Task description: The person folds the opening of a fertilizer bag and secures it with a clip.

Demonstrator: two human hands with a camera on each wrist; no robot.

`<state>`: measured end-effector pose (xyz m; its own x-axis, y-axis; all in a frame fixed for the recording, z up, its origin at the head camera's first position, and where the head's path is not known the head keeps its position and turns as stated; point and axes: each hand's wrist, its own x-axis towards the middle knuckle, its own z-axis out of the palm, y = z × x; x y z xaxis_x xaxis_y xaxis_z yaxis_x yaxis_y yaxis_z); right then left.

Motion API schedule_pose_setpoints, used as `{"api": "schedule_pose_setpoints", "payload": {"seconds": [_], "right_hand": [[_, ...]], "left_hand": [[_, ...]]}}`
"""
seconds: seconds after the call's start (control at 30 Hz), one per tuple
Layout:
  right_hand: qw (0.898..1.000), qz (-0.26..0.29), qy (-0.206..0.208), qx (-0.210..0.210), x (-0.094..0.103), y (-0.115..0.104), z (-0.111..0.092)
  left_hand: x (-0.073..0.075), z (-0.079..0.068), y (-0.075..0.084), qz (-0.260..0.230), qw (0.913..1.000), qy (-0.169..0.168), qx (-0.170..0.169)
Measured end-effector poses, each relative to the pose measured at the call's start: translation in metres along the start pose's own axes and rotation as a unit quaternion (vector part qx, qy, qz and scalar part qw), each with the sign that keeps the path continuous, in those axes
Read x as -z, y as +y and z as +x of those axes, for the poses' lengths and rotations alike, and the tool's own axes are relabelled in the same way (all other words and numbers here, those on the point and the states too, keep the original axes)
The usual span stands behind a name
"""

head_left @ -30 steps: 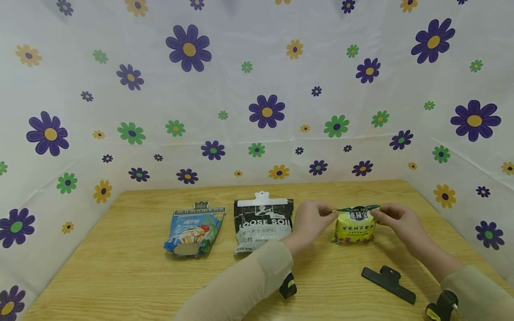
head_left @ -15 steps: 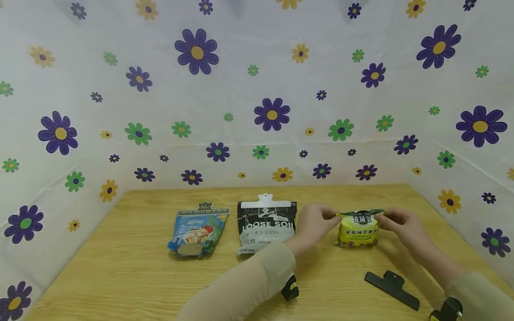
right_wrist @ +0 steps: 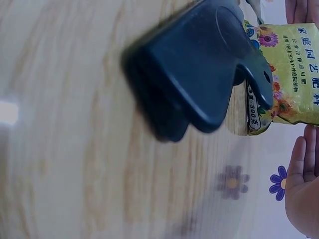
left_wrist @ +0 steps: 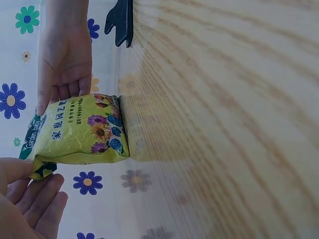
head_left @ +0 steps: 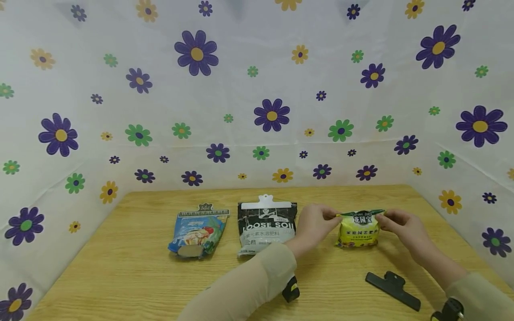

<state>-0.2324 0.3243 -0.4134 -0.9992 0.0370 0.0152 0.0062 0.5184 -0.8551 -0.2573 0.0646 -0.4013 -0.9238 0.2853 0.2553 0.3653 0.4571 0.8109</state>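
Observation:
A small yellow fertilizer bag (head_left: pixel 358 232) with a green top edge stands on the table at the right. My left hand (head_left: pixel 314 226) pinches the left end of that top edge between thumb and fingers. At the opposite end, my right hand (head_left: pixel 405 229) pinches the edge the same way. In the left wrist view the bag's top (left_wrist: pixel 34 134) is folded over and stretched between both hands. A black clip (head_left: pixel 392 290) lies on the table in front of the bag, touched by neither hand; it looms large in the right wrist view (right_wrist: pixel 199 64).
A black and grey soil bag (head_left: pixel 265 227) with a white clip (head_left: pixel 265 203) stands behind my left forearm. Further left stands a blue bag (head_left: pixel 196 234) with a patterned clip (head_left: pixel 204 211). Flower-printed cloth (head_left: pixel 225 89) encloses the wooden table (head_left: pixel 120 267) at the back and sides.
The head view has shifted slightly, so everything on the table appears a little further right and lower. Both hands keep their pinch on the fertilizer bag's top edge.

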Motion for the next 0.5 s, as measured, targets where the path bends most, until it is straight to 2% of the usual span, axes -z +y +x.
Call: {"api": "schedule_pose_setpoints", "payload": {"seconds": [0.5], "right_hand": [[0.998, 0.067, -0.001, 0.018, -0.0004, 0.0041, -0.004]], "left_hand": [[-0.0003, 0.0012, 0.0005, 0.006, 0.9999, -0.004, -0.008]]}}
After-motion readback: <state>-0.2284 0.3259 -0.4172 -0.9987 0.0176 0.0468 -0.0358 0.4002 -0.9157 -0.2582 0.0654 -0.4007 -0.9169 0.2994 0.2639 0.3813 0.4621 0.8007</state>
